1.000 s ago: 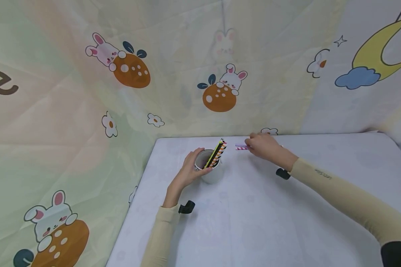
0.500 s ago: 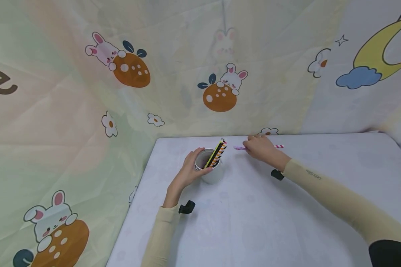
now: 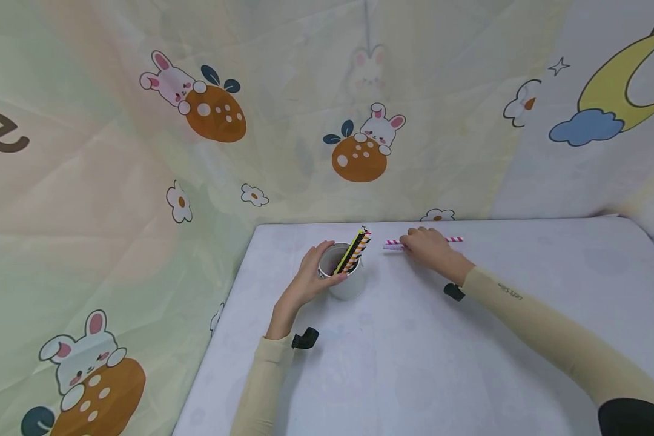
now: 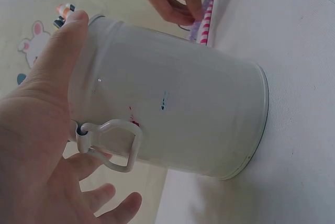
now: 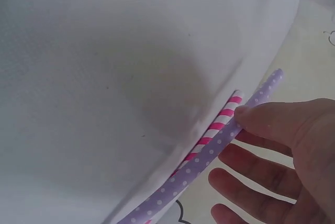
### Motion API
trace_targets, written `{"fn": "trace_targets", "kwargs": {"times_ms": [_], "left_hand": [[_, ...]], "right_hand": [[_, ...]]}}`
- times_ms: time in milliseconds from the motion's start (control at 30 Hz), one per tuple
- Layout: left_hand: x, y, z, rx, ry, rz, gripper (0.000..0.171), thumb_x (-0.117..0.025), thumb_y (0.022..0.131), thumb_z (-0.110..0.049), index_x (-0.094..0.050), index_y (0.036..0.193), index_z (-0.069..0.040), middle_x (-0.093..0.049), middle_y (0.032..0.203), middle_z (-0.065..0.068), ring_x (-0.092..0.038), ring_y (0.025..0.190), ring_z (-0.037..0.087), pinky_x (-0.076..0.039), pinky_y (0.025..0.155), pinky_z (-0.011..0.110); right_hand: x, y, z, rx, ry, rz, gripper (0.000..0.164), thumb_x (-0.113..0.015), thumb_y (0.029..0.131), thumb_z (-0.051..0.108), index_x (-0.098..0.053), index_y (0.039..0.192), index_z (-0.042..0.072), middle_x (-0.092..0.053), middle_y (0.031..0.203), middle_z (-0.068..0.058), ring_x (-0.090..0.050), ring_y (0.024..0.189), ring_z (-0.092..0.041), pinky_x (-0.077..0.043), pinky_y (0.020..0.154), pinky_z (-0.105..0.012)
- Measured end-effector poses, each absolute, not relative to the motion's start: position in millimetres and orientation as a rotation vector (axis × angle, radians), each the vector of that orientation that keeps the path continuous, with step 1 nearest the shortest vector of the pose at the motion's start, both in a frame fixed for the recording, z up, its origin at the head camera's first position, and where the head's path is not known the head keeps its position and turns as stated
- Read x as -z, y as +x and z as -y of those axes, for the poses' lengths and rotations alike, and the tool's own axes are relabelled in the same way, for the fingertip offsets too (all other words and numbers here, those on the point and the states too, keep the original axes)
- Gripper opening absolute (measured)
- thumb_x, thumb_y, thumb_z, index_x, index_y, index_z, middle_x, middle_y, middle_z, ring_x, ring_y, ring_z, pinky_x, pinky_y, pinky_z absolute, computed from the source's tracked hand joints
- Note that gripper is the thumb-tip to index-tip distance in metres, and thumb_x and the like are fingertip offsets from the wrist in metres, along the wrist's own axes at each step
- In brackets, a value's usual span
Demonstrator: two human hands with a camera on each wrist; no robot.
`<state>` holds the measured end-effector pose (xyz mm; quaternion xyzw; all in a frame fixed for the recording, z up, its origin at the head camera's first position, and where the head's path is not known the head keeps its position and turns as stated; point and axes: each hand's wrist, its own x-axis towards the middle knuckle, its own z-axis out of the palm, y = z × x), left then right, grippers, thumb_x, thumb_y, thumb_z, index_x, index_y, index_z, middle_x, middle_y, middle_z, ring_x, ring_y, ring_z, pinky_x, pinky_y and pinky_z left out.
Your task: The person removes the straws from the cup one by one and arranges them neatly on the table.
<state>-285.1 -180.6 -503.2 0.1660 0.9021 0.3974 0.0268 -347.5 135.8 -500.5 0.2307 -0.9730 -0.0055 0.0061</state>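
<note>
A white metal pail (image 4: 178, 82) with a small side handle stands upright on the table. My left hand (image 3: 307, 275) grips its rim, thumb on the near side and fingers on the far side. Several patterned paper straws (image 3: 353, 251), black with yellow-green and orange-striped, lean inside the pail. Right of the pail, my right hand (image 3: 429, 249) pinches a purple paper straw with white dots (image 5: 201, 158) between thumb and fingers. Close beside it lies a pink-and-white striped paper straw (image 5: 222, 116), partly covered by the purple one in the right wrist view.
The white-covered table (image 3: 414, 351) ends in a back edge just beyond my right hand. Behind it hangs a pale cloth backdrop (image 3: 283, 121) with printed rabbits and flowers. A black strap mount (image 3: 305, 338) sits at my left wrist, another black mount (image 3: 454, 292) at my right.
My right hand has shifted slightly left and nearer. The purple straw has come from behind the pink one to its near side. My left hand stays on the pail.
</note>
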Motion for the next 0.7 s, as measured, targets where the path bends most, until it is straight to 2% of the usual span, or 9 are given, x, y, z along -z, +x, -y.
{"fn": "trace_targets", "kwargs": {"times_ms": [233, 467, 600, 700], "left_hand": [[502.6, -285.5, 179.9, -1.234, 0.502, -2.782, 0.087, -0.079, 0.084, -0.046, -0.034, 0.155, -0.029, -0.036, 0.159, 0.004, -0.015, 0.154, 0.039, -0.025, 0.117, 0.064], [504.4, -286.5, 180.4, -1.235, 0.508, -2.780, 0.087, -0.080, 0.083, -0.047, -0.034, 0.155, -0.029, -0.039, 0.156, 0.007, -0.019, 0.152, 0.036, -0.030, 0.113, 0.065], [504.6, -286.9, 180.7, -1.230, 0.509, -2.780, 0.088, -0.079, 0.083, -0.047, -0.034, 0.155, -0.029, -0.040, 0.155, 0.007, -0.022, 0.150, 0.035, -0.031, 0.112, 0.064], [504.5, -287.0, 180.6, -1.230, 0.503, -2.778, 0.087, -0.079, 0.084, -0.047, -0.033, 0.155, -0.029, -0.038, 0.157, 0.006, -0.019, 0.151, 0.038, -0.028, 0.114, 0.065]], "right_hand": [[508.1, -347.3, -139.1, 0.042, 0.739, 3.035, 0.022, -0.069, 0.094, 0.014, -0.072, 0.114, 0.006, -0.069, 0.098, -0.012, -0.064, 0.089, -0.031, -0.055, 0.081, -0.049], [517.1, -347.9, -144.0, 0.033, 0.765, 3.002, 0.017, -0.071, 0.092, 0.011, -0.073, 0.108, 0.005, -0.069, 0.095, -0.013, -0.064, 0.087, -0.032, -0.054, 0.078, -0.049], [518.1, -347.8, -143.8, 0.047, 0.755, 3.023, 0.017, -0.072, 0.092, 0.013, -0.073, 0.108, 0.005, -0.069, 0.097, -0.013, -0.065, 0.088, -0.031, -0.055, 0.080, -0.049], [518.3, -347.9, -143.0, 0.058, 0.736, 3.047, 0.020, -0.073, 0.092, 0.016, -0.073, 0.109, 0.005, -0.070, 0.099, -0.013, -0.065, 0.090, -0.031, -0.055, 0.084, -0.049]]}}
